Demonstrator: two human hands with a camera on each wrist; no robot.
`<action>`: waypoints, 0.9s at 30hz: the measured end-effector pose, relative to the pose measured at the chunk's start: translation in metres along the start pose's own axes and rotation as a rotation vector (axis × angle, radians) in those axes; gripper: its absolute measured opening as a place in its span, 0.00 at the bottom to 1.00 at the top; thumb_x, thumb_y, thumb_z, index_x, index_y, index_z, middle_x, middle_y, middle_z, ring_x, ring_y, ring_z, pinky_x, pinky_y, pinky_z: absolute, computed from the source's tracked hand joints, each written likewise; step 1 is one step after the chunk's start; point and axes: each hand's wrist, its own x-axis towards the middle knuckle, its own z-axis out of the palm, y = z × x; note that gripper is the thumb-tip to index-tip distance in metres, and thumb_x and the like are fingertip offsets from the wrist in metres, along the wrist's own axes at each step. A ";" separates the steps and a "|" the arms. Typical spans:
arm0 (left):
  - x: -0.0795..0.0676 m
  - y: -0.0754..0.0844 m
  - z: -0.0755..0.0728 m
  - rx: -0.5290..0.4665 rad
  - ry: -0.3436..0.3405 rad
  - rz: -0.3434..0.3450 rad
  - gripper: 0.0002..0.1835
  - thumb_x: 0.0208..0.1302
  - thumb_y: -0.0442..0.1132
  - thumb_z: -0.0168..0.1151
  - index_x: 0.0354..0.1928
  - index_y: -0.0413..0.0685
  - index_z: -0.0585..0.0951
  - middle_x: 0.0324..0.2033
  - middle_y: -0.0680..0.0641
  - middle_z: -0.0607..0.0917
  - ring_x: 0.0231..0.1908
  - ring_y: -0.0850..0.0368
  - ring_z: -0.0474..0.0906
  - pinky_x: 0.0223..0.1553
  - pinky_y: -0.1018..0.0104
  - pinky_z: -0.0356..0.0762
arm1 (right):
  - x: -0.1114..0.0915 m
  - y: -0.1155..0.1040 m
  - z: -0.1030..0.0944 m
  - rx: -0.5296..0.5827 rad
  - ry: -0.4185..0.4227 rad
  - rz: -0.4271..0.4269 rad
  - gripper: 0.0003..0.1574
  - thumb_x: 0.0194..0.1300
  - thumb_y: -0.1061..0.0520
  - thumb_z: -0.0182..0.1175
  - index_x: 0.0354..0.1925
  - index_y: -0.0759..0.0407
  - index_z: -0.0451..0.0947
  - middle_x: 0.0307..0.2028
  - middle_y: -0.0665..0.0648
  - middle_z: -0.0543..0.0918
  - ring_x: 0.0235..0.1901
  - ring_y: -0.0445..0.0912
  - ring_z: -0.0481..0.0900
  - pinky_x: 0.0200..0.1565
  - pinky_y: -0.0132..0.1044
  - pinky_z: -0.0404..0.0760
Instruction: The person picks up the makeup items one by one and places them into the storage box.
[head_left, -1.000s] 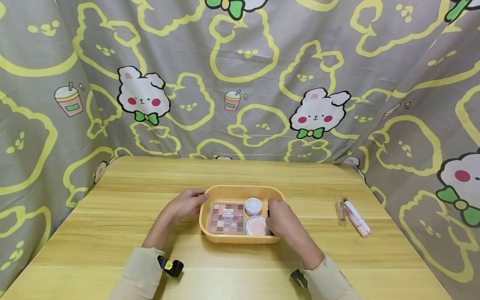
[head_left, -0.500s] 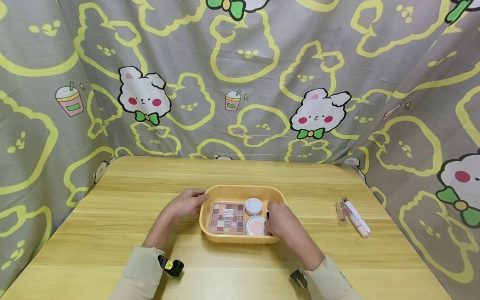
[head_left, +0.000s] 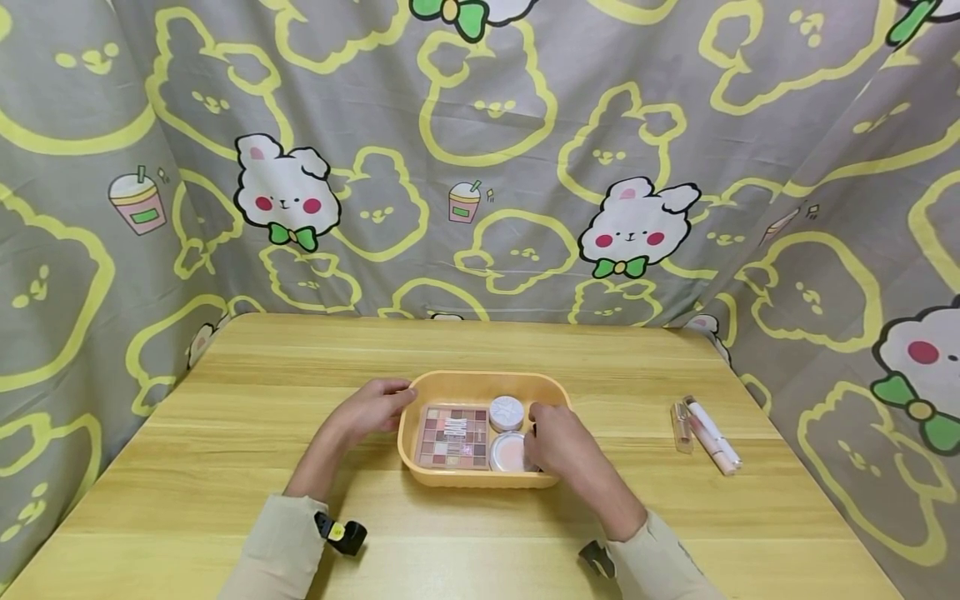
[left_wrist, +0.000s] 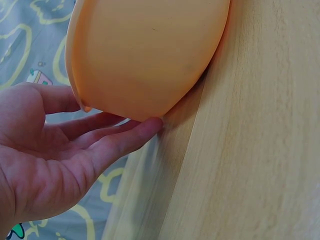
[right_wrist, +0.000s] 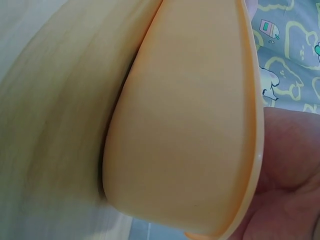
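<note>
Furthest left, a beige sleeve ends above a black wrist camera at about seven o'clock from the yellow-orange basket. At nine o'clock, the left hand has its grip around the basket's end: thumb at the rim, fingers laid along the outer wall. The basket sits on the wood-grain tabletop, near the middle of the head view.

Inside it, an eyeshadow palette lies flat at nine o'clock. Next come a small round jar at two o'clock and, just below it, a round compact between four and five, partly hidden. The right hand reaches into the basket's three o'clock end, its fingers bent beside a small dark item; whether the grip pinches it, I cannot tell.

Well apart, also at three o'clock, lie a clear tube, a pink tube and a white tube, close together.
</note>
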 end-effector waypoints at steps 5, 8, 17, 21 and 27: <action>-0.001 0.000 0.000 -0.010 0.002 0.006 0.23 0.72 0.44 0.49 0.62 0.36 0.71 0.55 0.37 0.77 0.56 0.45 0.75 0.51 0.53 0.78 | 0.001 0.001 0.002 0.032 -0.001 -0.038 0.11 0.57 0.66 0.58 0.39 0.68 0.81 0.32 0.59 0.83 0.27 0.45 0.76 0.32 0.39 0.79; -0.001 0.000 0.000 -0.007 0.005 0.005 0.23 0.72 0.44 0.49 0.61 0.36 0.71 0.55 0.37 0.78 0.56 0.46 0.75 0.51 0.53 0.78 | 0.001 0.002 0.003 0.025 -0.033 -0.044 0.06 0.58 0.66 0.56 0.30 0.65 0.80 0.25 0.56 0.79 0.22 0.44 0.72 0.25 0.36 0.73; -0.002 0.001 0.001 -0.001 0.011 0.002 0.23 0.72 0.44 0.49 0.62 0.37 0.71 0.55 0.37 0.78 0.57 0.45 0.74 0.51 0.52 0.78 | -0.002 0.001 0.003 -0.017 -0.057 -0.029 0.26 0.62 0.61 0.56 0.09 0.56 0.64 0.12 0.52 0.67 0.15 0.43 0.66 0.18 0.33 0.66; -0.002 0.002 0.001 0.002 0.011 0.003 0.23 0.72 0.44 0.49 0.61 0.36 0.71 0.55 0.37 0.78 0.57 0.45 0.74 0.51 0.52 0.78 | -0.003 0.000 0.003 -0.023 -0.053 -0.016 0.28 0.63 0.57 0.58 0.08 0.55 0.64 0.12 0.52 0.67 0.14 0.43 0.66 0.18 0.33 0.65; -0.002 0.001 0.000 -0.002 0.000 0.011 0.23 0.72 0.44 0.48 0.62 0.35 0.71 0.55 0.36 0.77 0.57 0.44 0.74 0.51 0.52 0.78 | -0.005 -0.001 0.002 -0.077 -0.043 -0.048 0.28 0.63 0.59 0.57 0.08 0.55 0.63 0.12 0.52 0.66 0.15 0.44 0.65 0.18 0.33 0.64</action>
